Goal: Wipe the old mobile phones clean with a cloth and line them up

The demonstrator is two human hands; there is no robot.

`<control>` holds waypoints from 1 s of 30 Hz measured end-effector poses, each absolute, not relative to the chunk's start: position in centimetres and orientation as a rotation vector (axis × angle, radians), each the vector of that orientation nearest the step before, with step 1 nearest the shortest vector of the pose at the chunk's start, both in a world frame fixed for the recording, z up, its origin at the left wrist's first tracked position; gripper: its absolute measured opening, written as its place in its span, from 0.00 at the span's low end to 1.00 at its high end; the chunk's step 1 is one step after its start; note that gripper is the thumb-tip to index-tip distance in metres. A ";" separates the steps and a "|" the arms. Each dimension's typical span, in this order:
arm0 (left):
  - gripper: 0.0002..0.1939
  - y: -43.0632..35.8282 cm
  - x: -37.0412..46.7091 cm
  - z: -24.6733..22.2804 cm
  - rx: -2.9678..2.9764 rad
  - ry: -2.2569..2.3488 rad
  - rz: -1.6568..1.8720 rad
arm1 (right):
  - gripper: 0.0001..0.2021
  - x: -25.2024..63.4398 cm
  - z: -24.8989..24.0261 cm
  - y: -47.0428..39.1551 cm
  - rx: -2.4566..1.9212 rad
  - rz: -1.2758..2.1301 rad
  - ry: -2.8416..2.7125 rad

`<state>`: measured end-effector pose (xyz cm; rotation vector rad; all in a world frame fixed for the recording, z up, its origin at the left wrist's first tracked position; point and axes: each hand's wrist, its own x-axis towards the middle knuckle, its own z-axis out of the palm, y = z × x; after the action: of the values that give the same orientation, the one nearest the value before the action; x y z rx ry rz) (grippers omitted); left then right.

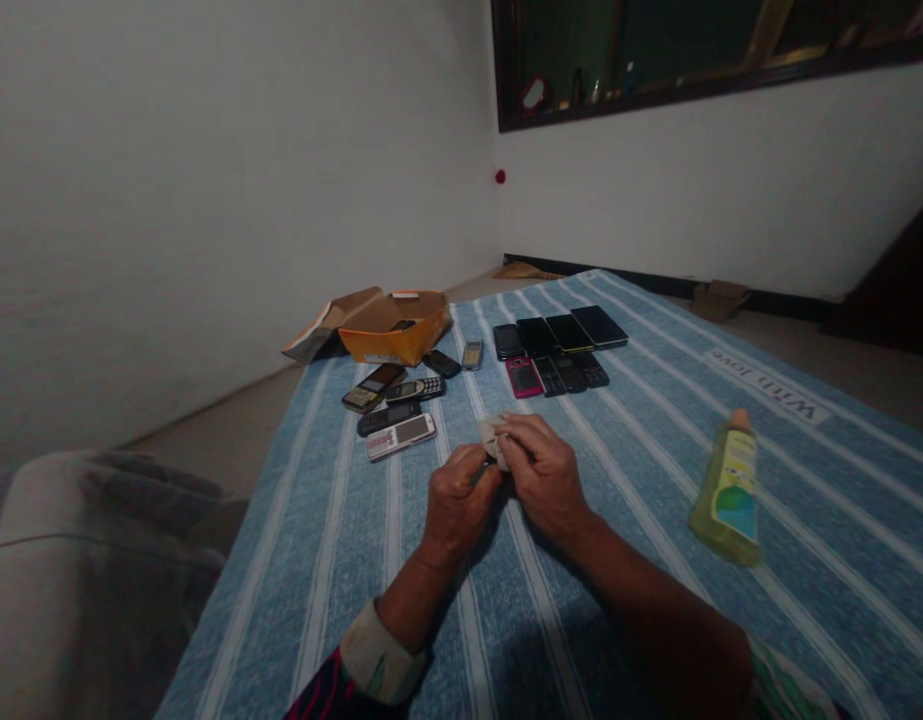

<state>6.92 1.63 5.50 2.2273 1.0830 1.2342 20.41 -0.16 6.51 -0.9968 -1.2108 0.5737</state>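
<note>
Above the striped blue cloth, my left hand [459, 500] and my right hand [542, 470] meet near the middle of the view. A pale, crumpled cloth or tissue [492, 440] is pinched by my right hand's fingers. My left hand is closed close against it, on something dark and small that I cannot make out. Several old phones lie loosely to the left, the nearest a white and pink one [402, 437]. Beyond my hands, other phones lie in two rows, with a pink one [523, 377] at the front left and a large dark one [599, 326] at the back right.
An open orange box [397, 340] with a phone inside stands at the table's far left edge. On the right, a bottle of yellow-green liquid [731, 495] lies on the striped tablecloth [641, 480]. A covered seat or sofa arm [48, 560] is at the lower left.
</note>
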 end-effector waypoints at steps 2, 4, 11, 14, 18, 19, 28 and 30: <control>0.08 1.7 6.8 5.4 2.206 1.088 1.238 | 0.09 20.4 6.5 0.0 -1.027 0.606 -1.190; 0.09 1.7 6.8 5.4 2.169 1.074 1.258 | 0.09 20.5 6.3 0.4 -1.068 0.739 -1.071; 0.09 1.6 6.9 5.6 2.113 1.052 1.251 | 0.13 20.6 5.4 1.0 -1.036 1.132 -0.684; 0.09 1.6 6.9 5.8 2.092 1.054 1.253 | 0.13 20.5 5.3 0.9 -1.004 1.146 -0.646; 0.10 1.6 6.8 5.9 2.041 1.078 1.252 | 0.12 21.5 5.2 1.3 -1.040 1.015 -0.691; 0.10 1.6 6.8 5.8 2.031 1.089 1.259 | 0.12 21.9 5.2 1.5 -1.077 0.937 -0.733; 0.09 1.4 7.2 5.7 2.007 1.101 1.287 | 0.08 22.7 5.3 1.3 -1.156 0.468 -1.112; 0.09 1.3 7.3 5.7 2.007 1.096 1.297 | 0.10 22.0 5.6 0.8 -1.110 0.440 -1.206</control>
<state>7.30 1.29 5.70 2.0075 1.0958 1.2971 21.98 0.79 5.64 -1.1095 -1.2064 0.4396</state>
